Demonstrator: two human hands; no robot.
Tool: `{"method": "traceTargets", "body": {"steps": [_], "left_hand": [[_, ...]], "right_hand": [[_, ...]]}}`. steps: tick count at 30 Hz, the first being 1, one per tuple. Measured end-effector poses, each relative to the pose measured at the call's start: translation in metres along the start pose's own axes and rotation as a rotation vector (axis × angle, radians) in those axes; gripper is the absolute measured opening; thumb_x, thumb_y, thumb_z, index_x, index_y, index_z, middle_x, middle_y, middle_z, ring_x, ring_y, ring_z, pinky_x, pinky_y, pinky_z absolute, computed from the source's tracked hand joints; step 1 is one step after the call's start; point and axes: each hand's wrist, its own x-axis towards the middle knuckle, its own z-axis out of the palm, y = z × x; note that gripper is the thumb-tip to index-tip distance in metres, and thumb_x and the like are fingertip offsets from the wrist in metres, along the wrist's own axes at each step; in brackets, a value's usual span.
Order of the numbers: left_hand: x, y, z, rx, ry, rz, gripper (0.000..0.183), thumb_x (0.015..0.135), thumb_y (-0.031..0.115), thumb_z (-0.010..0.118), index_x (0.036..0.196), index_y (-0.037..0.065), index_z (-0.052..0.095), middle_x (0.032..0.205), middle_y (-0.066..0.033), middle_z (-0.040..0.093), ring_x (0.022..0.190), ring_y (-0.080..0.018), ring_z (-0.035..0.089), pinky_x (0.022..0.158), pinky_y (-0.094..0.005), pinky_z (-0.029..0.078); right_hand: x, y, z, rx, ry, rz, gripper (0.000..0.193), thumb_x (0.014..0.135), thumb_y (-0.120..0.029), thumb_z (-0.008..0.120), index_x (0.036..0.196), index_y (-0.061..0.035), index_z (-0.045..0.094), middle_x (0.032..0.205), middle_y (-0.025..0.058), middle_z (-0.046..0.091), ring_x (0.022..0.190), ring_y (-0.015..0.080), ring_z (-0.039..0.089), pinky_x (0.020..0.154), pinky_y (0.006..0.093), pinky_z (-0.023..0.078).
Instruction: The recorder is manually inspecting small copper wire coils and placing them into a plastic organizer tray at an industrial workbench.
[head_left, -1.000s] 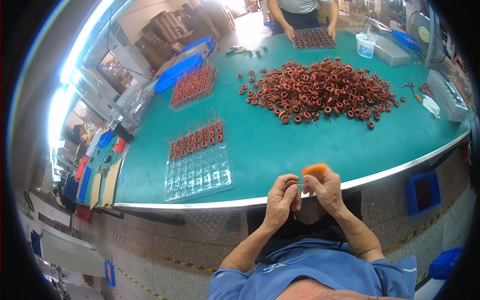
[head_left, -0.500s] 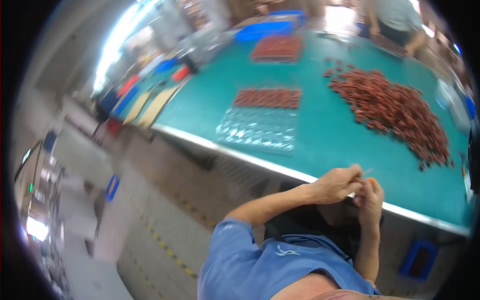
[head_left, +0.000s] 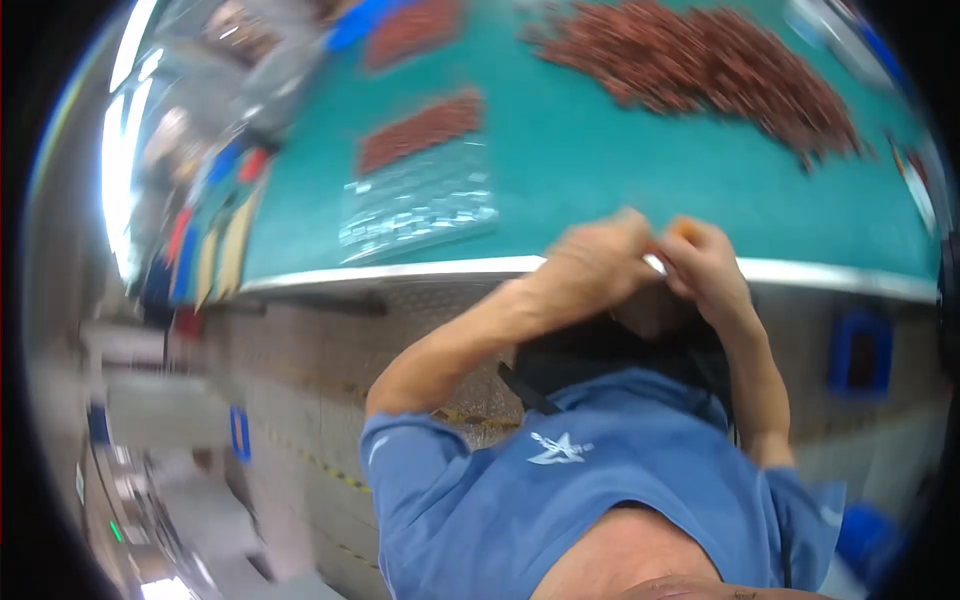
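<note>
My left hand (head_left: 600, 258) and my right hand (head_left: 708, 268) meet close together just over the table's near edge. The fingers of both are pinched, and motion blurs them. An orange piece (head_left: 687, 230) shows at the top of my right hand's grip, perhaps the handle of a small tool. Between the fingertips there is a small reddish bit and a bright white spot (head_left: 655, 264); the left fingers hide what they hold. Beyond the hands lies a large heap of small reddish-brown parts (head_left: 700, 62). A clear plastic tray (head_left: 415, 212) at the left has its far rows filled with similar parts.
The green tabletop (head_left: 560, 170) ends in a pale metal edge (head_left: 400, 272) in front of me. A second filled tray (head_left: 415, 30) lies farther back beside a blue bin (head_left: 362, 22). At the far right are slim tools (head_left: 915, 190). A blue crate (head_left: 860, 355) stands below the table.
My view has tipped down and turned, so table and heap sit higher in the picture. Both hands stay together at the table edge, with the orange piece still in the right.
</note>
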Motion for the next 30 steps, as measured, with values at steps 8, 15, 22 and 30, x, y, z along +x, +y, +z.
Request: {"method": "traceTargets", "body": {"steps": [8,15,22,30], "left_hand": [[-0.004,-0.003,0.042,-1.277,0.108,0.072,0.028,0.099,0.016,0.051,0.118,0.000,0.040,0.084,-0.0107,0.056,0.068,-0.0166,0.060,0.062,-0.0276,0.052],[-0.022,0.004,0.045,-1.338,0.138,-0.101,0.022,0.099,0.014,0.047,0.117,0.001,0.043,0.083,-0.0102,0.057,0.066,-0.0164,0.060,0.058,-0.0265,0.051],[-0.015,-0.002,0.051,-1.381,0.284,-0.229,0.013,0.099,0.013,0.048,0.106,0.002,0.048,0.074,-0.0067,0.054,0.056,-0.0134,0.056,0.048,-0.0236,0.045],[-0.013,-0.013,0.060,-1.194,0.329,-0.229,0.016,0.099,0.018,0.050,0.105,0.003,0.047,0.071,-0.0065,0.053,0.055,-0.0147,0.054,0.050,-0.0247,0.045]], "right_hand": [[-0.011,-0.002,-0.005,0.022,0.070,-0.267,0.022,0.089,-0.020,0.068,0.085,0.0002,0.062,0.060,0.0008,0.056,0.049,0.0060,0.049,0.044,0.0185,0.037],[-0.006,0.007,0.001,0.083,-0.049,-0.334,0.030,0.088,-0.018,0.068,0.109,0.0032,0.064,0.094,0.0077,0.066,0.085,0.0116,0.062,0.078,0.0255,0.050],[0.004,0.010,0.007,0.047,-0.020,-0.351,0.022,0.090,-0.012,0.066,0.106,0.0024,0.064,0.095,0.0087,0.067,0.088,0.0131,0.063,0.085,0.0290,0.050],[0.017,0.014,0.009,-0.046,0.027,-0.282,0.027,0.088,-0.017,0.069,0.106,0.0020,0.062,0.092,0.0068,0.066,0.083,0.0102,0.061,0.078,0.0239,0.048]]}}
